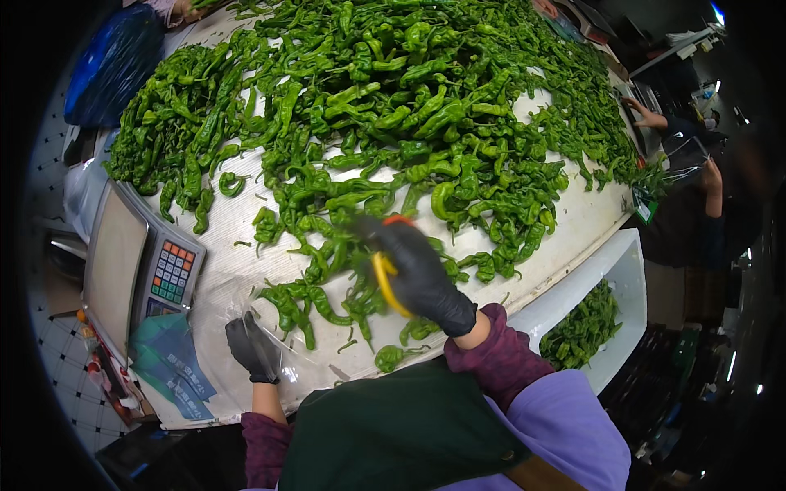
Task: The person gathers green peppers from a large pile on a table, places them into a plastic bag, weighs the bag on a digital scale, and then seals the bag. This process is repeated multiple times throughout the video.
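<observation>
My right hand (pixel 424 285), in a black glove, is over the near part of the pepper pile. It grips what look like scissors with a yellow and orange loop handle (pixel 385 283); the front end is blurred. Beneath and around it lie wrinkled green peppers (pixel 362 301) with stems. At lower left, my left hand (pixel 249 347), also gloved in black, is inside or behind a clear plastic bag (pixel 218 313) and holds it against the table, its fingers partly hidden by the film. Loose peppers (pixel 295 310) and cut stems are scattered between my hands.
A digital scale (pixel 166 258) stands at left, with printed teal bags (pixel 172 362) below it. A blue plastic bag (pixel 113 67) is at upper left. A white foam box (pixel 629 294) holding peppers sits at right. Another person's hands (pixel 645 116) work at far right. Peppers heap across the white table (pixel 233 264).
</observation>
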Demonstrator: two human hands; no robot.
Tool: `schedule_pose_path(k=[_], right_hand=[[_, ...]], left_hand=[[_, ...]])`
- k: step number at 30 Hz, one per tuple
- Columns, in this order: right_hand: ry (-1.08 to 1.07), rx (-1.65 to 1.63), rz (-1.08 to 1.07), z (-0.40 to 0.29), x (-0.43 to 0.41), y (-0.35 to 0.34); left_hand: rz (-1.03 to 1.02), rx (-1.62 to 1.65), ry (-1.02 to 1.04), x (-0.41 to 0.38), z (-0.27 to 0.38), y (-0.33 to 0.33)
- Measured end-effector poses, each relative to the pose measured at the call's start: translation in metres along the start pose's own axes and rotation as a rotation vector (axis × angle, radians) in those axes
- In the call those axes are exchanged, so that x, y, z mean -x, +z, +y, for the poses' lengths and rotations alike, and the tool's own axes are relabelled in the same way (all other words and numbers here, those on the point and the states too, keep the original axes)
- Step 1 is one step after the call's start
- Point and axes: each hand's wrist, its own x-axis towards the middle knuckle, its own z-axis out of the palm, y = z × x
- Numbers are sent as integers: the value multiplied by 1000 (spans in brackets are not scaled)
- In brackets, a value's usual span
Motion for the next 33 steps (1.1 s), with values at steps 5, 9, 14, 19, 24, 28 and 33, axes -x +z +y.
schedule_pose_path(k=[5,9,14,19,24,28,33], right_hand=[[-2,-33,172,10,-30,-31],[-56,524,208,104,-55,-84],[283,52,236,101,-38,-90],[280,299,298,82,-19,-104],[-79,715,-54,103,-54,-82],[-115,485,92,90,-41,-98],[260,134,345,68,63,-206]], left_hand=[[-12,161,76,6,-23,12],[14,-38,136,2,-14,8],[20,-52,158,3,-16,5],[5,15,183,1,-7,-6],[-55,135,74,3,-16,4],[-26,12,164,0,-9,-2],[-2,48,125,6,-15,4]])
